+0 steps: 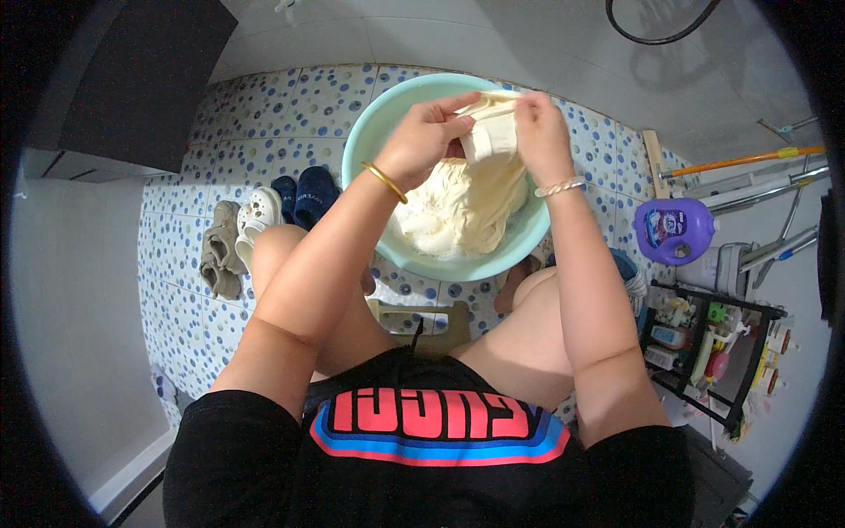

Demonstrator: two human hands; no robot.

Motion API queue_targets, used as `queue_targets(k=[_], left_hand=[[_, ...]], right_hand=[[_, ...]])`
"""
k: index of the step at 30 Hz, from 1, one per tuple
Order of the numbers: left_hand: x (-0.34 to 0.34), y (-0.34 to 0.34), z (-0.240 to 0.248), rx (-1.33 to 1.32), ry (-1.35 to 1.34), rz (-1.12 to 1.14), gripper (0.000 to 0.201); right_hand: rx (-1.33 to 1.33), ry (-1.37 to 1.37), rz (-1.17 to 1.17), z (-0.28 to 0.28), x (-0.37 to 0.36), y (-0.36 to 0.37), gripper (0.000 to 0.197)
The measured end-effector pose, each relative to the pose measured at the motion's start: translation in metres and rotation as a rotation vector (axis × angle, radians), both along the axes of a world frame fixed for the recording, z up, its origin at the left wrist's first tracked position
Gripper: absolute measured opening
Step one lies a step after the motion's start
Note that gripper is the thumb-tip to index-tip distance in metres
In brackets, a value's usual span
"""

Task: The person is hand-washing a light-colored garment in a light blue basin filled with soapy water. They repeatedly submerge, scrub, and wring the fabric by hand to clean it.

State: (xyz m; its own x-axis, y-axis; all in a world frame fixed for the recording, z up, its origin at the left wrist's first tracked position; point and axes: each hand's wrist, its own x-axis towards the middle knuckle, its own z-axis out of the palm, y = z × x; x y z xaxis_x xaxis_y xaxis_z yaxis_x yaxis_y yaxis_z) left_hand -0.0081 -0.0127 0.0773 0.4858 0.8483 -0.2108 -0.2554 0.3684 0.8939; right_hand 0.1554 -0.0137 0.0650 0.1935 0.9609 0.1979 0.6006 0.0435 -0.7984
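Note:
A pale green plastic basin (359,158) stands on the floor before me. In it lies a cream-coloured garment (462,198), wet and bunched, with suds around its lower edge. Part of the cloth is lifted over the basin's far side, stretched between my hands. My left hand (429,132), with a gold bangle at the wrist, pinches one side of the raised cloth. My right hand (543,136), below a twisted pale bracelet, grips the opposite side. The fingertips of the right hand are partly hidden by the fabric.
Dark blue slippers (315,195), white clogs (261,209) and beige shoes (224,249) sit on the dotted tile floor to the left. At right are a purple jug (674,231), mop poles (748,162) and a black rack (704,352) of bottles. A low stool (449,327) is beneath me.

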Motion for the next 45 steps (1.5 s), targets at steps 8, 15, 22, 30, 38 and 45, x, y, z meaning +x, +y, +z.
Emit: queue_targets(k=[8, 15, 22, 30, 38, 45], left_hand=[[-0.006, -0.002, 0.002, 0.049, 0.071, -0.216, 0.030], [-0.009, 0.007, -0.006, 0.472, 0.343, 0.101, 0.040], [-0.008, 0.002, 0.005, 0.260, -0.052, -0.339, 0.033], [-0.005, 0.005, -0.002, 0.438, 0.175, -0.302, 0.014], [-0.015, 0.009, 0.001, 0.132, -0.096, -0.186, 0.020], [-0.043, 0.022, -0.015, 0.384, 0.499, -0.475, 0.039]], right_hand=[[-0.104, 1.367, -0.041, 0.005, 0.003, 0.003, 0.015], [-0.270, 1.290, 0.383, 0.027, 0.003, -0.019, 0.019], [-0.275, 1.341, 0.669, 0.022, 0.008, -0.017, 0.025], [-0.369, 1.032, 0.550, 0.019, 0.014, -0.014, 0.027], [-0.509, 0.901, 0.616, 0.036, 0.018, -0.014, 0.027], [-0.321, 1.048, 0.509, 0.026, 0.037, -0.001, 0.013]])
